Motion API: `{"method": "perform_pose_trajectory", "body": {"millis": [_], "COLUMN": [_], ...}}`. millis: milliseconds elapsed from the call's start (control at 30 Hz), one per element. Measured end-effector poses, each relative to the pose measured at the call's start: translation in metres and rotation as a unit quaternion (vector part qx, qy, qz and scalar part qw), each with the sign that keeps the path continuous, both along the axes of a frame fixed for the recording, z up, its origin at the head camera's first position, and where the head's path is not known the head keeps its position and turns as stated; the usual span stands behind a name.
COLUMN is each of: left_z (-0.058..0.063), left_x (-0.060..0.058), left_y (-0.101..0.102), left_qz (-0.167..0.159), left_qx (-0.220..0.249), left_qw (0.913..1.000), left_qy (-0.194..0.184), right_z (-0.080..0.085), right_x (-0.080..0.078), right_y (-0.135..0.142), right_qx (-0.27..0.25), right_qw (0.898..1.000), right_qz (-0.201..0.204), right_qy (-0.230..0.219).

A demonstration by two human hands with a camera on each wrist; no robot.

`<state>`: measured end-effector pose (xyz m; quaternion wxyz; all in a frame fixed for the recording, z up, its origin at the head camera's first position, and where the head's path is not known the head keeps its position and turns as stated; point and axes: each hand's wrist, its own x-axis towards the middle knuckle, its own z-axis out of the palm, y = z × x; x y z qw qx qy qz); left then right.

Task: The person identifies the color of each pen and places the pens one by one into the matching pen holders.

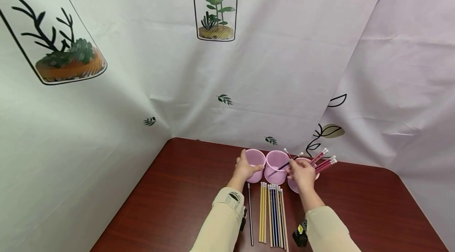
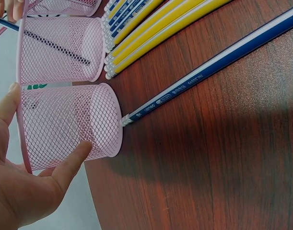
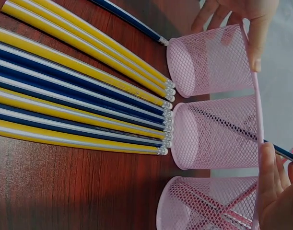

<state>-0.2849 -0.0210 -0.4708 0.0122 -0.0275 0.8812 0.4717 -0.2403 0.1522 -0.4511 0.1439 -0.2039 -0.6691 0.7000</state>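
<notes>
My left hand (image 1: 245, 168) holds the left pink mesh pencil cup (image 2: 64, 124), with the thumb and fingers spread about its side and rim. Beside it stands the middle pink mesh cup (image 3: 218, 139). A dark blue pencil (image 2: 45, 42) slants down inside that middle cup, its upper end pinched by my right hand (image 1: 302, 172) above the rim. The right pink mesh cup (image 3: 208, 201), partly covered by my right hand in the head view, holds several red-pink pencils (image 1: 321, 159) with white erasers up.
In front of the cups lie three yellow pencils (image 1: 263, 212) and a row of blue and yellow pencils (image 1: 275, 216), eraser ends toward the cups. A single blue pencil (image 1: 250, 216) lies left of them on the brown table (image 1: 170, 204). A patterned white cloth (image 1: 270, 78) hangs behind.
</notes>
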Motion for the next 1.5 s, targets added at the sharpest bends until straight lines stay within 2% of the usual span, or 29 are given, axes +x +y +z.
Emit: {"method": "perform_pose_trajectory", "body": {"millis": [167, 400, 667, 800, 900, 1067, 1233, 1367, 1500], "left_z": [-0.002, -0.003, -0.003, -0.002, -0.002, -0.002, -0.003, -0.003, -0.002], "left_x": [-0.001, -0.001, -0.002, -0.002, -0.002, -0.002, -0.003, -0.003, -0.001], "left_y": [0.001, 0.001, 0.0, 0.0, 0.0, 0.0, 0.0, 0.0, 0.001], "left_qz": [-0.001, 0.0, -0.003, -0.001, 0.0, 0.002, 0.003, 0.004, 0.001], "left_qx": [-0.006, -0.005, -0.004, -0.005, -0.004, -0.002, -0.002, -0.002, -0.001], "left_qw": [1.0, 1.0, 0.9999, 0.9999, 1.0, 1.0, 1.0, 1.0, 1.0], "left_qy": [0.003, 0.007, 0.01, 0.011, 0.008, 0.006, 0.008, 0.009, 0.007], "right_z": [-0.003, -0.005, -0.008, -0.013, -0.019, -0.033, -0.054, -0.07, -0.079], "right_x": [0.001, 0.001, 0.01, 0.017, 0.022, 0.03, 0.039, 0.046, 0.05], "right_y": [0.002, 0.005, 0.004, 0.004, 0.004, 0.004, 0.008, 0.011, 0.012], "right_qx": [0.009, -0.014, 0.001, 0.004, 0.03, 0.089, 0.155, 0.207, 0.23], "right_qw": [1.0, 1.0, 1.0, 0.999, 0.997, 0.987, 0.968, 0.952, 0.947], "right_qz": [0.008, 0.015, 0.017, 0.041, 0.067, 0.113, 0.159, 0.171, 0.168], "right_qy": [-0.009, 0.001, -0.01, -0.016, -0.031, -0.071, -0.114, -0.144, -0.147]}}
